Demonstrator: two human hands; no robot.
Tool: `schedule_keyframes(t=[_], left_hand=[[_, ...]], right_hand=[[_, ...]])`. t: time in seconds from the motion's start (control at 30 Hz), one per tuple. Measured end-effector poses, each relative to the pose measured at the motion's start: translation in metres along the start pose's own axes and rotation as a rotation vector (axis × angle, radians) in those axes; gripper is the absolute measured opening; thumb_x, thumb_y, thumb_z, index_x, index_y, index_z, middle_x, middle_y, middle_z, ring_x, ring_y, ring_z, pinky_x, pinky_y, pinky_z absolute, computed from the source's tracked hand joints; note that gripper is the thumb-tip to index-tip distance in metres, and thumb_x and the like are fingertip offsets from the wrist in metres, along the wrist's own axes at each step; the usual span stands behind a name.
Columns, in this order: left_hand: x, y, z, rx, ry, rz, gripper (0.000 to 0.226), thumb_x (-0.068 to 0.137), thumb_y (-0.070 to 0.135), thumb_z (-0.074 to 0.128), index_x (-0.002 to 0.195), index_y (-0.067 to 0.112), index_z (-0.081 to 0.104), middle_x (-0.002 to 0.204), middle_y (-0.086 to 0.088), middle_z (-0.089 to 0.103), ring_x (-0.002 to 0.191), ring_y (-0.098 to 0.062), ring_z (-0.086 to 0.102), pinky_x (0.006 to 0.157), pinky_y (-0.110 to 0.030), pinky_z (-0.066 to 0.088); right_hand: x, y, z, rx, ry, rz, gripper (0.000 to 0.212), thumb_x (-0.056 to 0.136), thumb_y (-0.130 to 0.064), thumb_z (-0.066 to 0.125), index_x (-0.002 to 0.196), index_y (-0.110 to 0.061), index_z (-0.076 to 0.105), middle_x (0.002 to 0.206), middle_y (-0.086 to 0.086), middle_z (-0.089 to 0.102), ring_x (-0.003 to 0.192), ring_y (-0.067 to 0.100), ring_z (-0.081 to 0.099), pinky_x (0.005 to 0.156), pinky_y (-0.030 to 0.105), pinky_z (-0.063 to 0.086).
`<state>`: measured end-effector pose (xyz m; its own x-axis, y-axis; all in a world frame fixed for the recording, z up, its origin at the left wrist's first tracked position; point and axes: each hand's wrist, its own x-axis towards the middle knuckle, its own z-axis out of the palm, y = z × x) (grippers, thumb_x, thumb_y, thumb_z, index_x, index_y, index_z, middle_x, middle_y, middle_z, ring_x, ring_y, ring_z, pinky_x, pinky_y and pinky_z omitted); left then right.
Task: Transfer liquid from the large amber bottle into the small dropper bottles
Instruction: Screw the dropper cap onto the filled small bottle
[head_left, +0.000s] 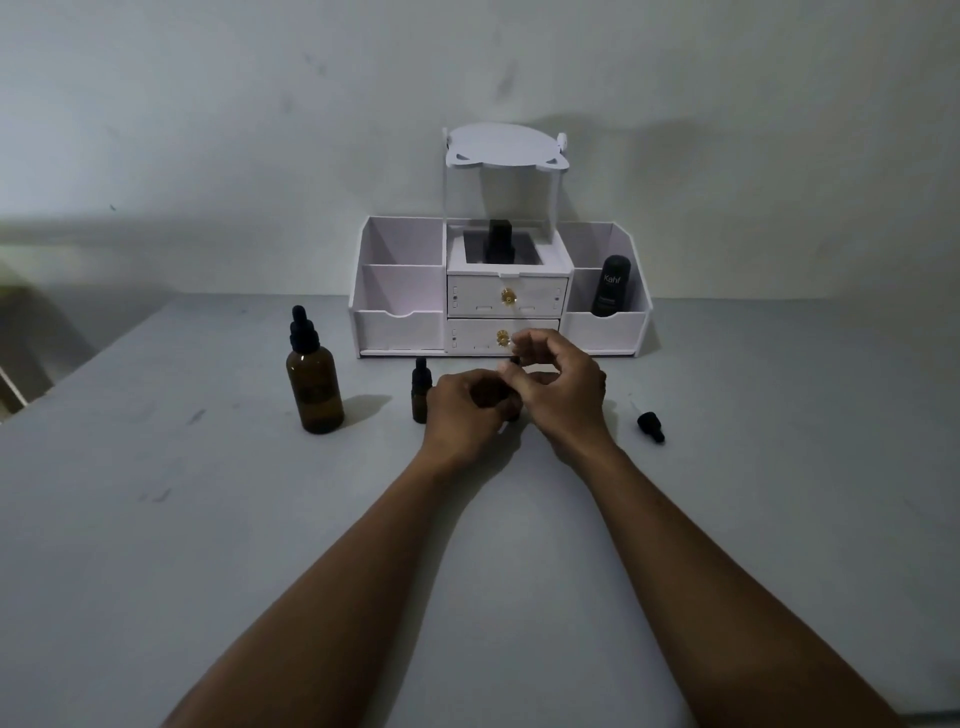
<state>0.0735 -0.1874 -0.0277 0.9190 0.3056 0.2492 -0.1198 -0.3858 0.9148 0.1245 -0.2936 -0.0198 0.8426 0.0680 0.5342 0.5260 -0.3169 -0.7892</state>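
Head view: left hand (467, 410) curls round a small dropper bottle (492, 397), mostly hidden, seemingly upright; right hand (561, 384) pinches a dropper (514, 359) just above it; large amber bottle (314, 387) stands capped, well left, nearer the left hand.

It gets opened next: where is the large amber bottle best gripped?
Round the large amber bottle at its wide body, fingers coming from the side facing the left hand. It stands upright and clear; the narrow dropper top offers less hold.
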Motion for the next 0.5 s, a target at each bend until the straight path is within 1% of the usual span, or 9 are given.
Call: schedule_keyframes(t=[0.03, 0.1, 0.17, 0.23, 0.3, 0.37, 0.4, 0.47, 0.5], left_hand=[[0.0009, -0.0005, -0.0003, 0.003, -0.003, -0.003, 0.029, 0.086, 0.011, 0.075, 0.114, 0.016, 0.073, 0.11, 0.002, 0.075, 0.098, -0.009, 0.069, 0.091, -0.026, 0.056], [0.002, -0.0005, -0.0012, 0.014, -0.007, 0.001, 0.03, 0.086, 0.012, 0.075, 0.116, 0.016, 0.073, 0.111, 0.002, 0.074, 0.097, -0.007, 0.069, 0.092, -0.025, 0.055], [0.0017, 0.0009, -0.0018, 0.026, -0.006, 0.009, 0.029, 0.086, 0.011, 0.075, 0.115, 0.016, 0.073, 0.11, 0.002, 0.075, 0.096, -0.007, 0.069, 0.091, -0.024, 0.055], [0.0001, 0.0029, -0.0023, 0.023, -0.009, 0.008, 0.028, 0.086, 0.009, 0.074, 0.113, 0.014, 0.074, 0.109, 0.001, 0.074, 0.097, -0.01, 0.069, 0.087, -0.021, 0.054], [-0.0022, 0.0047, -0.0023, 0.007, -0.01, 0.006, 0.026, 0.085, 0.007, 0.075, 0.11, 0.013, 0.074, 0.105, 0.001, 0.075, 0.095, -0.011, 0.07, 0.084, -0.019, 0.056], [-0.0039, 0.0054, -0.0025, -0.008, -0.007, 0.01, 0.024, 0.083, 0.006, 0.076, 0.106, 0.014, 0.075, 0.099, 0.004, 0.075, 0.09, -0.009, 0.071, 0.081, -0.022, 0.059], [-0.0043, 0.0056, -0.0026, -0.009, -0.008, 0.016, 0.023, 0.083, 0.005, 0.076, 0.105, 0.013, 0.075, 0.096, 0.005, 0.075, 0.088, -0.008, 0.071, 0.077, -0.019, 0.058], [-0.0039, 0.0064, -0.0032, 0.0, -0.006, 0.022, 0.024, 0.084, 0.007, 0.075, 0.108, 0.013, 0.074, 0.098, 0.004, 0.074, 0.089, -0.008, 0.069, 0.069, -0.009, 0.052], [-0.0036, 0.0066, -0.0034, 0.001, -0.006, 0.02, 0.026, 0.085, 0.008, 0.074, 0.111, 0.012, 0.073, 0.103, 0.002, 0.074, 0.09, -0.008, 0.068, 0.068, -0.007, 0.049]], right_hand=[[0.0003, 0.0, -0.0009, 0.004, -0.014, 0.002, 0.029, 0.084, -0.013, 0.075, 0.112, -0.015, 0.07, 0.104, -0.006, 0.072, 0.096, 0.006, 0.067, 0.078, 0.012, 0.056], [0.0008, 0.001, -0.0019, -0.013, -0.034, 0.005, 0.028, 0.084, -0.005, 0.072, 0.111, -0.013, 0.073, 0.106, -0.001, 0.075, 0.097, 0.01, 0.069, 0.086, 0.028, 0.06], [0.0018, 0.0021, -0.002, -0.027, -0.026, 0.008, 0.023, 0.082, -0.007, 0.075, 0.104, -0.013, 0.076, 0.1, 0.001, 0.076, 0.093, 0.012, 0.071, 0.085, 0.033, 0.06], [0.0035, 0.0036, -0.001, -0.023, -0.004, 0.026, 0.021, 0.079, -0.013, 0.081, 0.099, -0.014, 0.075, 0.094, 0.001, 0.075, 0.088, 0.013, 0.071, 0.082, 0.03, 0.061], [0.0041, 0.0039, 0.0008, -0.022, 0.01, 0.042, 0.023, 0.076, -0.019, 0.084, 0.096, -0.013, 0.074, 0.09, 0.0, 0.074, 0.083, 0.011, 0.069, 0.076, 0.021, 0.059], [0.0035, 0.0028, 0.0025, -0.037, 0.015, 0.036, 0.026, 0.076, -0.025, 0.085, 0.096, -0.015, 0.072, 0.089, -0.002, 0.072, 0.081, 0.007, 0.066, 0.069, 0.011, 0.053], [0.0027, 0.0023, 0.0027, -0.038, 0.013, 0.024, 0.028, 0.076, -0.027, 0.084, 0.099, -0.016, 0.072, 0.091, -0.004, 0.071, 0.082, 0.004, 0.064, 0.067, 0.006, 0.05], [0.001, 0.0017, 0.0002, -0.017, -0.006, 0.002, 0.03, 0.079, -0.024, 0.081, 0.108, -0.018, 0.072, 0.098, -0.007, 0.071, 0.089, 0.002, 0.065, 0.071, 0.005, 0.052], [0.0007, 0.0021, -0.0017, -0.01, -0.022, -0.003, 0.03, 0.081, -0.019, 0.078, 0.111, -0.017, 0.073, 0.102, -0.006, 0.072, 0.092, 0.004, 0.067, 0.077, 0.01, 0.055]])
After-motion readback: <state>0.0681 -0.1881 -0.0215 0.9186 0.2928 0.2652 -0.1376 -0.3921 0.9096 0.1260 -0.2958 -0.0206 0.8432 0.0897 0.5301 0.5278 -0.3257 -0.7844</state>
